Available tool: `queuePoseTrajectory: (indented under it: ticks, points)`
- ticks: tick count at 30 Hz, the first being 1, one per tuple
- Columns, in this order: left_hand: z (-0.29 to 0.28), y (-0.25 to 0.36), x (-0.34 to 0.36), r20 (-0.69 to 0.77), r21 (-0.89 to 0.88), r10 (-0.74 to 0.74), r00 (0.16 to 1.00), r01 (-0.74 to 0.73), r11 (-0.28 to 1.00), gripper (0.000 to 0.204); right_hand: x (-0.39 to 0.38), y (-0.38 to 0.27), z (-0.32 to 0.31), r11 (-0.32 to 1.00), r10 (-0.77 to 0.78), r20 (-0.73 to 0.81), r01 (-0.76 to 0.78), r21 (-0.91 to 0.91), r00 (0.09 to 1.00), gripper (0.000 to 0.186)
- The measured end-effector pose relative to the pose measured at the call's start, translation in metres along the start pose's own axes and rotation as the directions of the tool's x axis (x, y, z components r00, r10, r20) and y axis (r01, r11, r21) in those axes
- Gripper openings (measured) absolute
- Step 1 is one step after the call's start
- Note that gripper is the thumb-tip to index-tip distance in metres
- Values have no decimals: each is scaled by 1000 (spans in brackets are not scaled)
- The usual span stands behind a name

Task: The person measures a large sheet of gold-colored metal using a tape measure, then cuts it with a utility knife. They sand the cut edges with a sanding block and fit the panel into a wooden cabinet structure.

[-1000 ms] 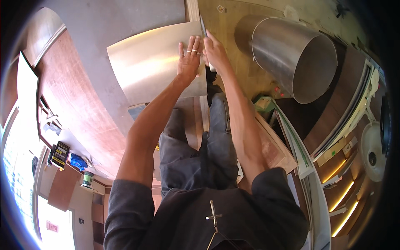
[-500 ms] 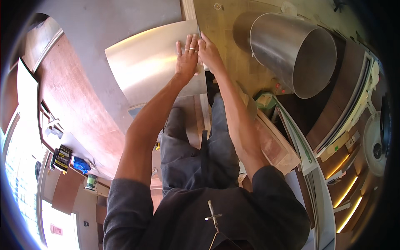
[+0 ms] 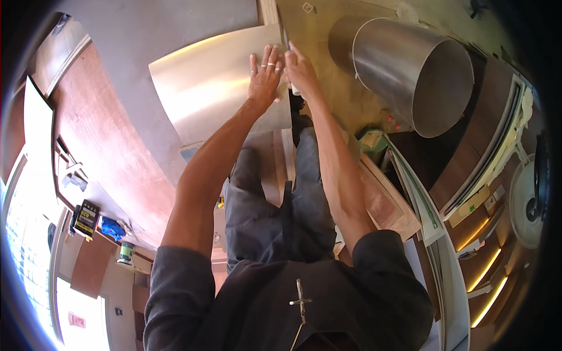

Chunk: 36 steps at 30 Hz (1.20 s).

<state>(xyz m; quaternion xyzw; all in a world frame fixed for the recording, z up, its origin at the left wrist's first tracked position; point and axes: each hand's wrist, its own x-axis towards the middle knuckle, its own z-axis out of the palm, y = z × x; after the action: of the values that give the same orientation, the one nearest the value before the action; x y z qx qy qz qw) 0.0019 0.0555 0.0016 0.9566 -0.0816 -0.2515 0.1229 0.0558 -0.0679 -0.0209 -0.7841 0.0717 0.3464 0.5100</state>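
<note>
2 bare hands are side by side at the right edge of a metallic sheet point(image 3: 205, 82), which lies on the grey surface point(image 3: 146, 23) ahead of the person. The left hand point(image 3: 264, 76) rests palm down on it, fingers spread, its grip released. The right hand point(image 3: 300, 70) is clenched around a slim tool point(image 3: 295, 91); a pale handle end shows below the fist and a thin grey length above, alongside the sheet's edge.

The sheet looks thin and springy, probably light for its breadth and apt to bow. Its sheen suggests a smooth, slippery face, and its edges could be sharp; a flat palm suits the middle, while lifting would call for 2 hands on opposite sides.

A pale wooden strip point(image 3: 268, 11) borders the surface. To the right, over a yellowish floor point(image 3: 322, 38), is a large metallic cylinder point(image 3: 383, 55), well apart from the hands; a round fan point(image 3: 521, 207) is near the rim. At left are a reddish board point(image 3: 105, 128), a black container point(image 3: 88, 217) and a blue bundle point(image 3: 111, 228).
</note>
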Motion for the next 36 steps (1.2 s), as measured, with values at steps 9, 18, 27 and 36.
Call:
queuePoseTrajectory:
  ticks: [9, 18, 27, 36]
  points:
    - [14, 1, 1, -32, -43, 14, 999, -15, 999, 116, -22, -19, 0, 997, 76, -43, -77, -27, 996, 52]
    - [9, 3, 3, 31, 23, 10, 999, -10, 1000, 111, -12, 1, 4, 960, -223, -135, 194, -205, 965, 51]
    - [13, 4, 4, 19, 7, 12, 1000, -12, 1000, 117, -38, -28, -1, 987, 118, -77, -126, -102, 990, 52]
    - [19, 4, 3, -36, 34, 2, 999, 0, 999, 115, -45, -29, 6, 974, 226, -69, -224, 30, 972, 51]
